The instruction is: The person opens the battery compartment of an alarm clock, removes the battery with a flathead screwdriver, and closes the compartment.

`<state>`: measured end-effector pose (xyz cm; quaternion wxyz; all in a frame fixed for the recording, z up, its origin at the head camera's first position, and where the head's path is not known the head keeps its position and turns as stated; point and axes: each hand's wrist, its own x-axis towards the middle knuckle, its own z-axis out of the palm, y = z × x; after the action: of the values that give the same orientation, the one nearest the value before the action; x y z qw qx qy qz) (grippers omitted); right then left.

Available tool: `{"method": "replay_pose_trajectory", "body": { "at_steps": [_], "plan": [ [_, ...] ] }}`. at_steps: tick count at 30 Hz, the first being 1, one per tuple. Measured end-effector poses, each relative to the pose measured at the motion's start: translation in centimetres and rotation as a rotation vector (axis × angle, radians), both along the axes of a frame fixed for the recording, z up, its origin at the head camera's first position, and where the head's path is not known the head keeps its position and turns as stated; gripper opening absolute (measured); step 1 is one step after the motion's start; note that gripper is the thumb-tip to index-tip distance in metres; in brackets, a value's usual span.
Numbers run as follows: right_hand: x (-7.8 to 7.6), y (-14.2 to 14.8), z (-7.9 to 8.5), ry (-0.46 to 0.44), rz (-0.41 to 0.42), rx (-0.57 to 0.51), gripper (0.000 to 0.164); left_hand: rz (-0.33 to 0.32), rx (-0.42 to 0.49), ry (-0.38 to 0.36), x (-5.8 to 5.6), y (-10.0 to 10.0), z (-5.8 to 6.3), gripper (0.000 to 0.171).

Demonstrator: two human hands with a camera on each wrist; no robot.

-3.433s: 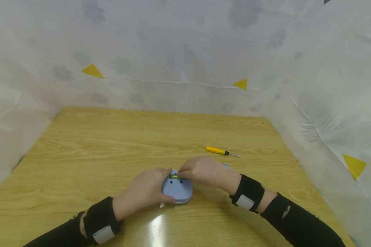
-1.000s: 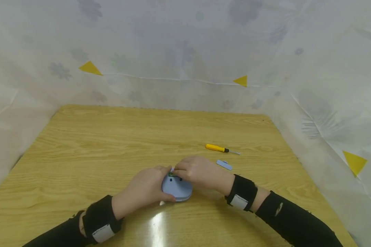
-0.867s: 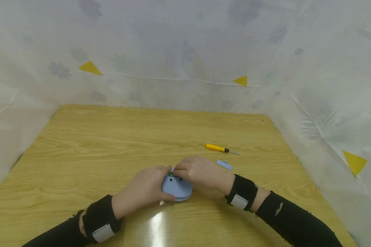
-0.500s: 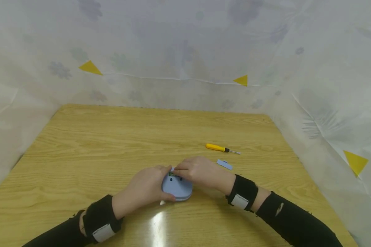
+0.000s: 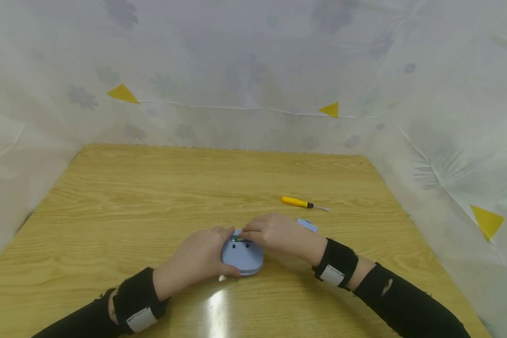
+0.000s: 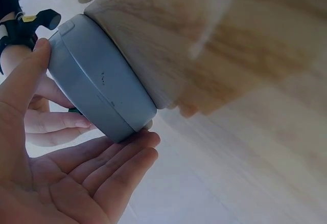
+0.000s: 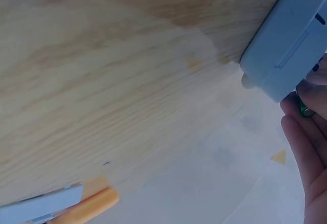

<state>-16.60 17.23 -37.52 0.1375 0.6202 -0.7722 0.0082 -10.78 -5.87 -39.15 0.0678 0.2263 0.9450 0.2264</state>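
Observation:
A light-blue rounded device (image 5: 242,259) stands on the table with an uncovered battery compartment (image 5: 233,239) on top, near its far edge. My left hand (image 5: 196,256) grips its left side, thumb at the near edge and fingers at the far edge; the left wrist view shows the device's side wall (image 6: 97,75) between thumb and fingers. Over the compartment, my right hand (image 5: 279,234) pinches a green battery (image 7: 306,112), whose end shows between thumb and fingers in the right wrist view. Those fingers hide most of the battery and the compartment's right part.
A light-blue battery cover (image 5: 307,225) lies on the table right of the device, behind my right wrist. Beyond it is a yellow-handled screwdriver (image 5: 295,202). A small whitish knob (image 5: 222,278) shows at the device's near left. Pale sheeting (image 5: 245,84) surrounds the wooden table (image 5: 173,188).
Over the compartment, my right hand moved left, then slightly back right within the last half second, baring more of the compartment's left end. My left hand and the device have stayed put.

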Motion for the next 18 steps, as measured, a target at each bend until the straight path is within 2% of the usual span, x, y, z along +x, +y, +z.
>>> {"method": "replay_pose_trajectory", "body": {
  "at_steps": [10,18],
  "plan": [
    [-0.4,1.5,0.6,0.087,-0.023,-0.013,0.029,0.040,0.014,-0.075,-0.2,0.1,0.2,0.102],
    [-1.2,3.1,1.6,0.244,-0.050,-0.112,0.031,0.055,0.057,-0.095,-0.4,0.0,-0.1,0.098]
  ]
}}
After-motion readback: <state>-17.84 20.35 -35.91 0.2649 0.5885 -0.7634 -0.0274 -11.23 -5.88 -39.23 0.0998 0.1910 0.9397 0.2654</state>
